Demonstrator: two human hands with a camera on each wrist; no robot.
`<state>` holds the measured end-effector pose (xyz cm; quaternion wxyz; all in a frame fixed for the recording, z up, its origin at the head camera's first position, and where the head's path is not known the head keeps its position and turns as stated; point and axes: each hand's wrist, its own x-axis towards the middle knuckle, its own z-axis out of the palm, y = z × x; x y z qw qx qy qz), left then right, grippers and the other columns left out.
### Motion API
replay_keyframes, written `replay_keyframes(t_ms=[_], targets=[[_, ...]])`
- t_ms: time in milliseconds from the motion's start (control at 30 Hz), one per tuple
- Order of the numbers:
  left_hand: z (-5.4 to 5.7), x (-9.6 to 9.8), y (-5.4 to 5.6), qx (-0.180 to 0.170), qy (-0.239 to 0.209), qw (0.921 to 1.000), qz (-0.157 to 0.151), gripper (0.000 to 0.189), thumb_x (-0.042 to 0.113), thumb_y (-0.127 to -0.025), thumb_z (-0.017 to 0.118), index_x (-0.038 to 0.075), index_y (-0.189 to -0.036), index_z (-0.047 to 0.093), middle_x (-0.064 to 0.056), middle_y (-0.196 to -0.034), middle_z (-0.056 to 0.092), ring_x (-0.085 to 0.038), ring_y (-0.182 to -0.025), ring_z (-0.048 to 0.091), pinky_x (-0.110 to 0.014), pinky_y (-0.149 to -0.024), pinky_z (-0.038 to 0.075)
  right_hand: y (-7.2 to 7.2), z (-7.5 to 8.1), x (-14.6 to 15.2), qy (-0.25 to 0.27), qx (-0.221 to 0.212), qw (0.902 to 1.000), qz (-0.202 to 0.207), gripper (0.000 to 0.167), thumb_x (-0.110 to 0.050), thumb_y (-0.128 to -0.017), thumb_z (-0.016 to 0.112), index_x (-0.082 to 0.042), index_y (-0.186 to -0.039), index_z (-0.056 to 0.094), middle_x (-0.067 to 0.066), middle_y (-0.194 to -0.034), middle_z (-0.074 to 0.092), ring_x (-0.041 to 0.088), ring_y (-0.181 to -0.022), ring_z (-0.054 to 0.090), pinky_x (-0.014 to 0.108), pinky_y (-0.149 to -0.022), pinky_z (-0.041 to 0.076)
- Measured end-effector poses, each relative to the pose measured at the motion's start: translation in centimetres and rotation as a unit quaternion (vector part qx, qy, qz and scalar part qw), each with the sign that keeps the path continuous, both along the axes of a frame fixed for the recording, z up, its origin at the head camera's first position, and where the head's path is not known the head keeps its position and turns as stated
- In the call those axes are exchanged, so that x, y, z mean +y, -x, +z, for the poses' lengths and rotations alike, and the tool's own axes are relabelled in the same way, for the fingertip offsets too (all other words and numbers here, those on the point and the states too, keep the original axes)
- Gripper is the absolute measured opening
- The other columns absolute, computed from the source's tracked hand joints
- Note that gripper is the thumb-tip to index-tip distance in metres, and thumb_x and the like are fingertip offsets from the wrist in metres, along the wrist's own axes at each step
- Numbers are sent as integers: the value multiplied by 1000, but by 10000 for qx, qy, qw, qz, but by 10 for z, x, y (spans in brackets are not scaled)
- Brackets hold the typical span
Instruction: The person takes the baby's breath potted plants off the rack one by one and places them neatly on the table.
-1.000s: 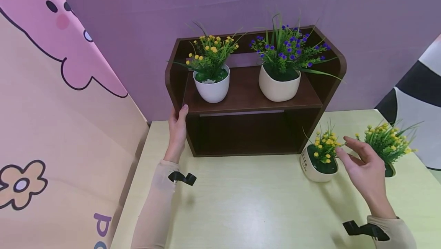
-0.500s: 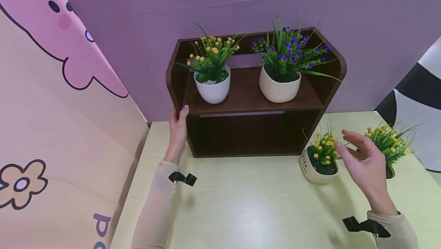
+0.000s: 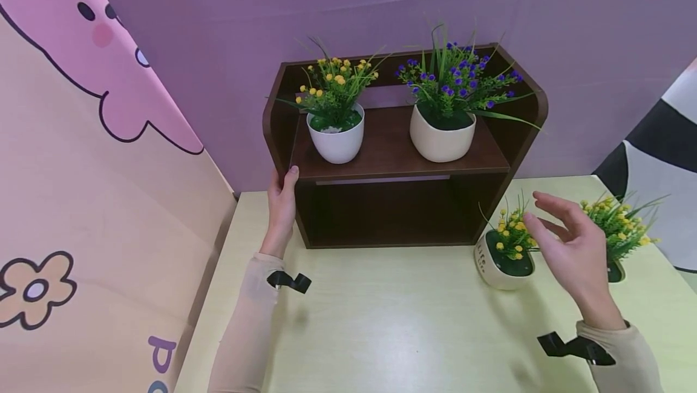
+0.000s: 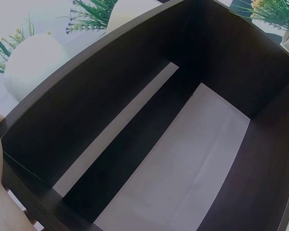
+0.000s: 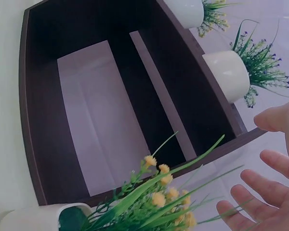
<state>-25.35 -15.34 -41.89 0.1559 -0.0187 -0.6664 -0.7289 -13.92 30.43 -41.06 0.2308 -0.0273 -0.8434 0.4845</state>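
A dark brown two-tier shelf [image 3: 381,211] stands against the purple wall. My left hand [image 3: 280,205] grips its left side panel, thumb on the front edge; the other fingers are hidden behind the panel. On the upper board sit a white pot with yellow flowers [image 3: 337,142] and a cream pot with purple flowers [image 3: 442,139]. My right hand [image 3: 574,254] is raised beside a "Life" pot with yellow flowers [image 3: 501,272], holding nothing. In the right wrist view its fingers [image 5: 265,185] are spread and loosely bent, near the leaves.
Another potted plant with yellow flowers [image 3: 618,230] stands behind my right hand, its pot partly hidden. The pale table [image 3: 392,314] extends in front of the shelf. A printed pink panel [image 3: 109,199] rises along the left.
My right hand has lifted slightly and shifted a little left over the yellow-flowered pot. The left hand, shelf and pots stay where they were.
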Motion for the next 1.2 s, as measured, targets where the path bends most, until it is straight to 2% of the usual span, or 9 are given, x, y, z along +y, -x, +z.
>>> replay_keyframes(t_ms=[233, 467, 667, 800, 1000, 1200], targets=[[0, 1, -1, -107, -6, 9999, 17, 53, 33, -110, 50, 11, -158, 41, -13, -157, 48, -26, -152, 39, -49, -133, 24, 3, 9, -4, 3, 56, 10000, -4, 50, -19, -102, 71, -19, -150, 59, -9, -147, 63, -12, -119, 58, 1, -92, 46], [1, 1, 0, -91, -27, 10000, -19, 53, 33, -110, 50, 11, -158, 41, -13, -157, 49, -26, -152, 39, -49, -133, 23, 4, 20, -12, 16, 136, 9999, 96, 49, -20, -102, 72, -17, -149, 61, -11, -143, 64, -10, -120, 59, 1, -92, 47], [1, 1, 0, -137, 9, 9999, -26, 54, 34, -111, 50, 12, -159, 40, -12, -159, 48, -27, -153, 38, -51, -133, 23, 7, 27, -18, 89, 263, 9994, 229, 48, -17, -101, 73, -15, -148, 62, -8, -142, 66, -8, -120, 61, 2, -93, 48], [1, 0, -1, -140, 60, 9999, -31, 54, 34, -111, 49, 14, -160, 39, -11, -161, 47, -27, -154, 38, -51, -133, 23, 10, 31, -21, 136, 314, 9990, 294, 48, -15, -100, 74, -14, -147, 63, -6, -143, 67, -7, -121, 61, 3, -93, 49], [-1, 0, 0, -152, 112, 9998, -55, 54, 35, -111, 49, 14, -160, 39, -11, -161, 46, -27, -154, 37, -53, -133, 22, 13, 36, -26, 96, 338, 9986, 393, 48, -14, -100, 73, -12, -147, 63, -10, -139, 66, -7, -119, 61, 2, -92, 48], [0, 0, -1, -138, 101, 9998, -59, 54, 34, -111, 48, 12, -160, 39, -13, -161, 46, -28, -154, 37, -52, -133, 22, 15, 39, -31, 70, 402, 9981, 457, 48, -13, -100, 74, -9, -146, 63, -9, -142, 66, -7, -119, 61, 2, -93, 48]])
